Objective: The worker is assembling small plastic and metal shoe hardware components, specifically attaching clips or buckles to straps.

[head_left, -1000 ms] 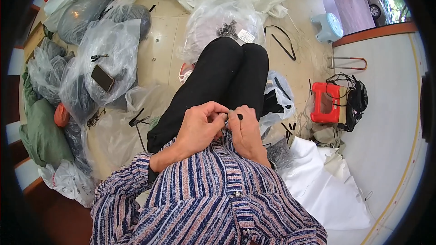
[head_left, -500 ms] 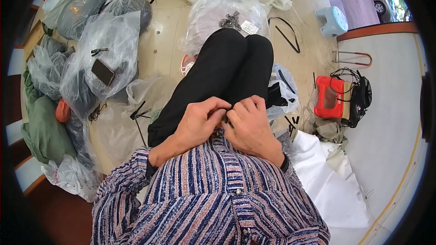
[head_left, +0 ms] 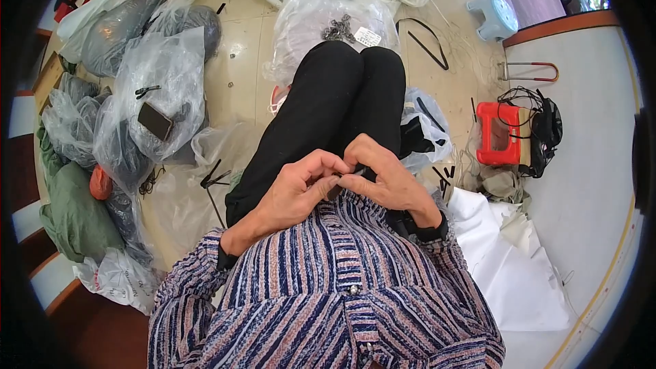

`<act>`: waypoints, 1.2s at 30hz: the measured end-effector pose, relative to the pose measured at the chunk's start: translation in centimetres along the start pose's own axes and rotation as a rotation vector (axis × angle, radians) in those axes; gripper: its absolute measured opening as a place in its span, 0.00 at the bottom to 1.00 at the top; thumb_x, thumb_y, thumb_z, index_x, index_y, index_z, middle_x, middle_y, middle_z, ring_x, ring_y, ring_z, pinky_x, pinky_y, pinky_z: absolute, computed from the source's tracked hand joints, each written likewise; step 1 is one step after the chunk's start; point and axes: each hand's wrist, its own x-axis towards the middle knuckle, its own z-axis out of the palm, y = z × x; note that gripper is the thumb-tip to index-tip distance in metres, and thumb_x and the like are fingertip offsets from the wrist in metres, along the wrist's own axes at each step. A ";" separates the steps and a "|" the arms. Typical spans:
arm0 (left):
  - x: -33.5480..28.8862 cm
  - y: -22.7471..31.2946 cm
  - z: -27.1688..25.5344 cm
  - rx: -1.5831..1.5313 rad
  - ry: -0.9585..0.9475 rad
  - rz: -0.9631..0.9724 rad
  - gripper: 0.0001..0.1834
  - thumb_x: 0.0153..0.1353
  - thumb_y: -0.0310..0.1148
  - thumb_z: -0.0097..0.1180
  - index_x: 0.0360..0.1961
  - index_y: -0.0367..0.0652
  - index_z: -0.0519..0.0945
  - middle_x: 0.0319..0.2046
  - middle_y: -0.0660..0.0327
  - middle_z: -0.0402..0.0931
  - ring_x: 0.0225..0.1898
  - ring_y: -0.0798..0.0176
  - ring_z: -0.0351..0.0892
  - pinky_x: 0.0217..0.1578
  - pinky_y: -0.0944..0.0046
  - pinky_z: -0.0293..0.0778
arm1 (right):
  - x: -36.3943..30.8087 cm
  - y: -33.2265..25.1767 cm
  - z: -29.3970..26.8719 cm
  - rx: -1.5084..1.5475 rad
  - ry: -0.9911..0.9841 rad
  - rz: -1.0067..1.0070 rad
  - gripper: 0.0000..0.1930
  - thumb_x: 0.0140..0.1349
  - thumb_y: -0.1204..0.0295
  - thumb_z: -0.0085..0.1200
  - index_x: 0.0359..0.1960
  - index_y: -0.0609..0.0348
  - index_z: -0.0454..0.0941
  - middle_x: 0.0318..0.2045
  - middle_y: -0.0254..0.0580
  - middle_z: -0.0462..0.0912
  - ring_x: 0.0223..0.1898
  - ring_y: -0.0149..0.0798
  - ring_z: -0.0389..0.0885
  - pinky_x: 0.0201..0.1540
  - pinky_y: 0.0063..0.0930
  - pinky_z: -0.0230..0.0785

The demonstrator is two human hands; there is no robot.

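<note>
Over my lap, my left hand (head_left: 295, 186) and my right hand (head_left: 384, 172) meet with their fingertips pressed together. Both hands pinch a small dark piece (head_left: 335, 192) whose kind I cannot make out; most of it is hidden by the fingers. Black trousers (head_left: 326, 92) cover the knees beyond the hands. Just past the knees, a heap of small dark metal pieces (head_left: 339, 29) lies on a round, plastic-wrapped surface (head_left: 295, 37), with a white printed label (head_left: 369, 36) beside it.
Stuffed clear plastic bags (head_left: 123, 102) fill the left side, with a phone (head_left: 156, 121) on top. To the right are a pale blue bag (head_left: 425, 126), a red stool (head_left: 497, 134), black straps and white cloth (head_left: 488, 266). A light blue stool (head_left: 493, 18) stands far right.
My right hand has turned, its index finger now arching above the thumb with a gap between them. The fingertips of both hands stay together. The view has shifted slightly.
</note>
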 end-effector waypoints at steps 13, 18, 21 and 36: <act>-1.0 -0.2 0.3 0.210 -0.103 -0.052 0.11 0.54 0.21 0.49 0.39 0.38 0.67 0.22 0.62 0.72 0.23 0.74 0.68 0.26 0.72 0.65 | -2.1 -0.6 1.5 0.446 -0.246 0.331 0.14 0.60 0.63 0.49 0.32 0.64 0.70 0.24 0.36 0.72 0.27 0.28 0.67 0.29 0.23 0.61; -1.2 -1.5 0.3 0.123 -0.121 -0.024 0.14 0.51 0.18 0.47 0.41 0.38 0.66 0.23 0.62 0.72 0.24 0.73 0.69 0.26 0.72 0.65 | -3.0 0.0 2.4 0.447 -0.169 0.376 0.12 0.60 0.65 0.48 0.29 0.64 0.68 0.24 0.35 0.69 0.28 0.27 0.66 0.30 0.23 0.60; -1.1 -1.6 0.7 0.176 -0.095 0.072 0.15 0.51 0.19 0.49 0.41 0.38 0.66 0.25 0.60 0.74 0.26 0.73 0.71 0.27 0.72 0.66 | -3.2 -0.3 3.3 0.524 -0.041 0.343 0.11 0.60 0.67 0.48 0.28 0.63 0.67 0.24 0.34 0.68 0.27 0.26 0.65 0.29 0.22 0.60; -0.1 0.7 -0.2 0.077 0.241 -0.033 0.11 0.50 0.22 0.58 0.35 0.37 0.72 0.23 0.67 0.73 0.24 0.79 0.70 0.26 0.78 0.66 | -1.7 -1.4 2.2 0.046 0.420 0.076 0.14 0.51 0.68 0.58 0.34 0.61 0.70 0.32 0.42 0.72 0.34 0.39 0.70 0.36 0.29 0.63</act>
